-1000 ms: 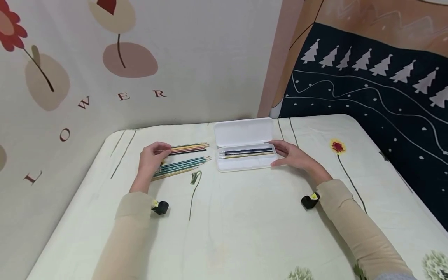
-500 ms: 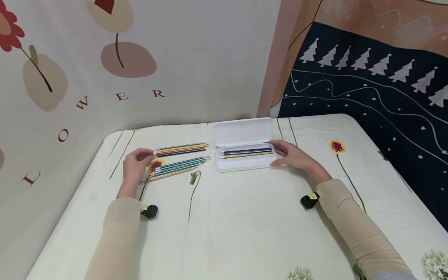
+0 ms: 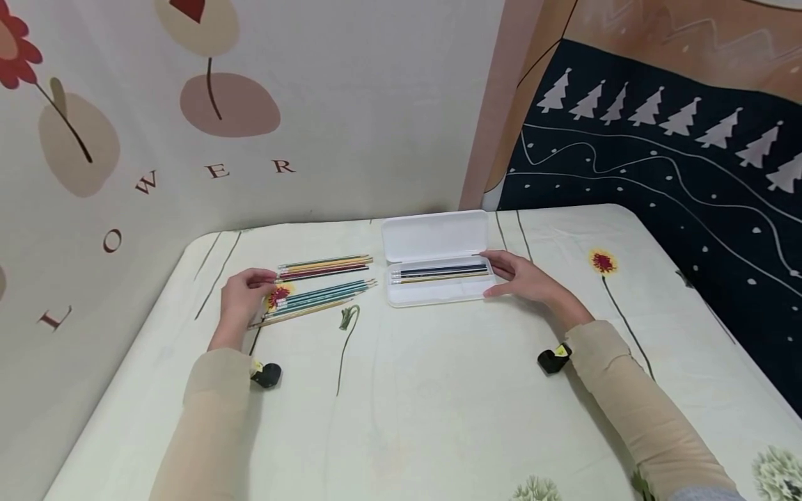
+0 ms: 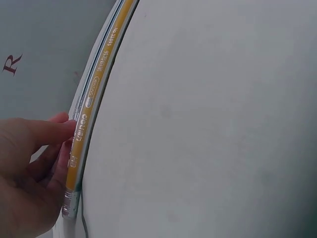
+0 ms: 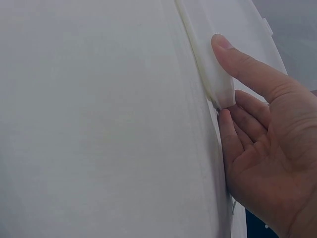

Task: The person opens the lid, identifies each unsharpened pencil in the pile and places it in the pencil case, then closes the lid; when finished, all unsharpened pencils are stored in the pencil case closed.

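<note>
My left hand (image 3: 241, 300) is at the eraser ends of a row of pencils (image 3: 326, 266) on the cloth, yellow, red and black. Its thumb and fingertips pinch a pencil in that row; in the left wrist view a yellow pencil (image 4: 91, 96) lies in front and partly hides which one. Nearer the person lies a second row of green pencils (image 3: 326, 295) with a yellowish one beside it. My right hand (image 3: 526, 277) holds the right end of the white pencil case (image 3: 426, 296), thumb at its front corner. Several dark pencils and a yellow one lie inside; the lid (image 3: 435, 236) stands open.
A cloth with printed flowers covers the table (image 3: 413, 410). The patterned wall hanging (image 3: 376, 111) stands right behind the case and pencils. Each wrist carries a small black camera, the left one (image 3: 268, 376) close above the cloth.
My left hand has moved left and slightly toward the person, from over the pencil rows to their eraser ends, then stayed nearly still. The right hand and the case have not moved.
</note>
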The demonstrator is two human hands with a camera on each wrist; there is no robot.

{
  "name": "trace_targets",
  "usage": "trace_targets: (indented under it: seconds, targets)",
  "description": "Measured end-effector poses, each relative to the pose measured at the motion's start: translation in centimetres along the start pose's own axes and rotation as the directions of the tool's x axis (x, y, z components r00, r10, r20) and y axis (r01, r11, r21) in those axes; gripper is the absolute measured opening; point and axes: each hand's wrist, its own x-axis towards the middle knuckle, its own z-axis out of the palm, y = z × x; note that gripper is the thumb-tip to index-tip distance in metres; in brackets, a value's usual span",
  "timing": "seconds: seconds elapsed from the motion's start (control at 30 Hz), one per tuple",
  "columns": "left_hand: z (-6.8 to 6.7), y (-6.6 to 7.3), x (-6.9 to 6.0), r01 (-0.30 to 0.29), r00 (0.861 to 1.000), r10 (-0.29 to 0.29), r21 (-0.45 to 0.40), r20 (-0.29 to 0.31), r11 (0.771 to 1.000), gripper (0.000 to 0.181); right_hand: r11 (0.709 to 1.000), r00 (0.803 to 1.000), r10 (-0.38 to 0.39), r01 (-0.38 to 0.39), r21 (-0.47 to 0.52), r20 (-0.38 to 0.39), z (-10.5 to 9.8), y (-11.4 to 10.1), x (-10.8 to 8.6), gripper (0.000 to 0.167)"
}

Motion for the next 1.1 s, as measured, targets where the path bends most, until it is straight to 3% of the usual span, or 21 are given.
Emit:
trace_targets:
  seconds: [0.2, 0.33, 0.57, 0.73, 0.83, 0.97, 1.1]
  targets:
    - [0.1, 0.5, 0.1, -0.003, 1.0, 0.001, 0.093, 0.025, 0.996, 0.024, 1.0, 1.0, -0.001, 0.001, -0.002, -0.006, -0.1, 0.1, 0.1, 0.086]
    - [0.1, 0.4, -0.1, 0.007, 1.0, -0.009, 0.087, 0.02, 0.996, 0.024, 1.0, 1.0, -0.001, 0.001, -0.006, -0.001, 0.0, 0.1, 0.2, 0.086]
    - [-0.7, 0.3, -1.1, 0.014, 0.999, -0.011, -0.075, 0.035, 0.997, 0.033, 1.0, 1.0, -0.008, 0.008, 0.0, 0.007, -0.2, -0.1, 0.3, 0.086]
    - [-1.1, 0.9, -1.4, -0.006, 1.0, 0.01, -0.203, 0.02, 0.979, 0.037, 1.0, 1.0, -0.01, 0.01, 0.0, 0.011, -0.2, -0.1, 0.3, 0.085]
    - [-1.1, 1.6, -1.4, -0.037, 0.999, 0.044, -0.288, 0.018, 0.957, 0.041, 1.0, 1.0, -0.013, 0.013, -0.003, 0.009, -0.2, -0.1, 0.3, 0.085]
    - [-0.5, 3.1, -2.0, -0.073, 0.995, 0.091, -0.346, 0.036, 0.935, 0.046, 1.0, 1.0, -0.015, 0.015, -0.001, 0.006, -0.2, -0.2, 0.2, 0.085]
    - [0.9, 4.6, -2.5, -0.104, 0.991, 0.128, -0.341, 0.05, 0.934, 0.042, 1.0, 1.0, -0.003, 0.003, 0.0, 0.0, 0.0, -0.1, 0.1, 0.086]
